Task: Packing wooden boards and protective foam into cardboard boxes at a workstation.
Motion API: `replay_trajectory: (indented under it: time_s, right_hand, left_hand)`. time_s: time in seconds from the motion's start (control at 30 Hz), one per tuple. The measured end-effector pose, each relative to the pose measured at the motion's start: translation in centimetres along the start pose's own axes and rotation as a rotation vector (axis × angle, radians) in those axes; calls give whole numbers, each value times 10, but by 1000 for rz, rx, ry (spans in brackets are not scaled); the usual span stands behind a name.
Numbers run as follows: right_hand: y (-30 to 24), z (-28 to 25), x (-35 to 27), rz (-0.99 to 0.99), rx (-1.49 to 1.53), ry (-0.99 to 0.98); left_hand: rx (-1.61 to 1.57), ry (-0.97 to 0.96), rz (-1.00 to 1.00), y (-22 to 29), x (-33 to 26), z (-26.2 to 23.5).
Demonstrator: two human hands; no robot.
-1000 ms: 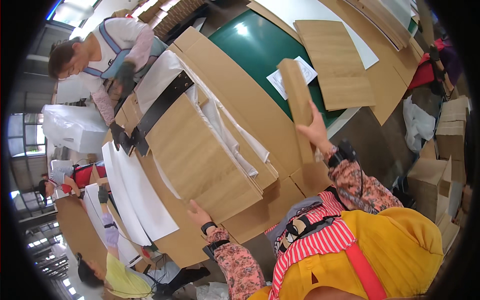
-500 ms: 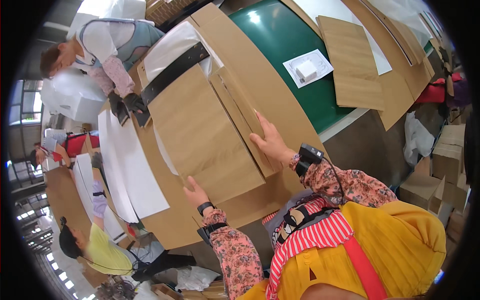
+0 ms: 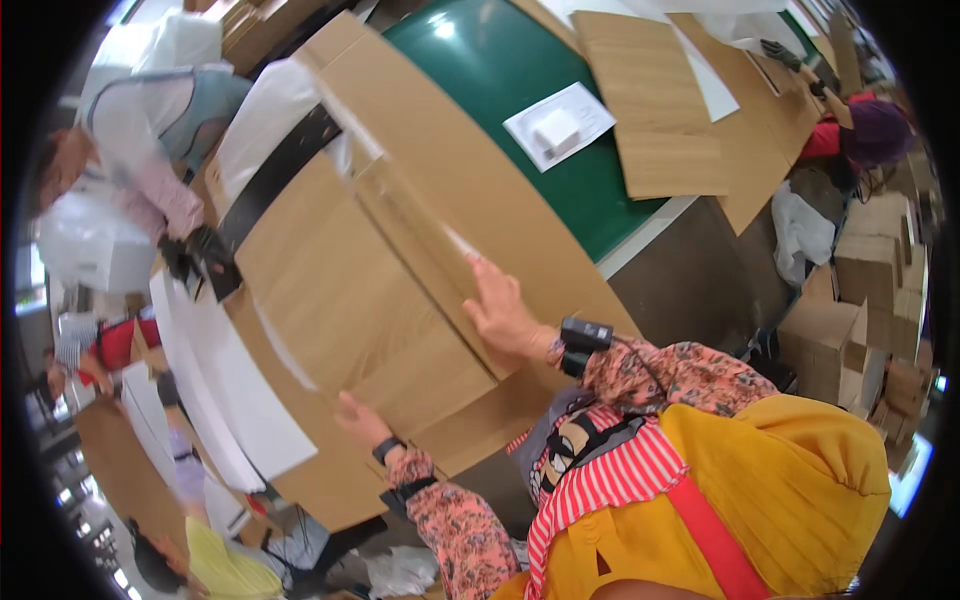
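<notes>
Flat wood-grain boards lie side by side on a large brown cardboard sheet (image 3: 545, 255): a wide panel (image 3: 340, 300) and a narrow strip (image 3: 420, 255) along its right side. A black strip (image 3: 280, 170) crosses their far end, beside white wrapping (image 3: 270, 125). My right hand (image 3: 503, 312) rests against the narrow strip's right side, fingers stretched out. By the wide panel's near left edge is my left hand (image 3: 365, 424), its fingers extended and slightly blurred. Neither hand holds anything that shows.
A co-worker's dark-gloved hands (image 3: 200, 255) touch a dark piece at the far left, near white panels (image 3: 230, 390). On a green surface (image 3: 480, 80) lie a paper sheet (image 3: 585, 115) with a small white block, and another wood-grain board (image 3: 655, 120). Cardboard boxes (image 3: 830, 330) stand at right.
The view has shifted, so the boards and table appear further left. Both my hands stay at the boards' sides. Another person's gloved hand now shows at the far right.
</notes>
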State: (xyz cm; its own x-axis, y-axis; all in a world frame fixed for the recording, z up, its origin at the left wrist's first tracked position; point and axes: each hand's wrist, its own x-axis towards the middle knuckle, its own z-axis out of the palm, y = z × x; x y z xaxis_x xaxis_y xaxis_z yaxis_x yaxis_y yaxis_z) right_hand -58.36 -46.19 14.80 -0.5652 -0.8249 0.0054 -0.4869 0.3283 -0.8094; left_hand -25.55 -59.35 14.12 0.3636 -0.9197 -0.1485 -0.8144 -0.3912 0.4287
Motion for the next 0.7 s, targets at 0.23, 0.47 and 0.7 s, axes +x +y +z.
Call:
replay_trajectory:
  time_s: [0.23,0.47,0.7]
  right_hand:
    - [69,-64,62,-1,414,-200]
    - [214,-201,233,-163,-575,122]
    - [233,-249,304,-160,-665,-628]
  left_hand:
    - [-152,149,967,94,-115,13]
    - [49,-451,1217,189,-251,53]
    - [-505,-813,761,291,-287,160]
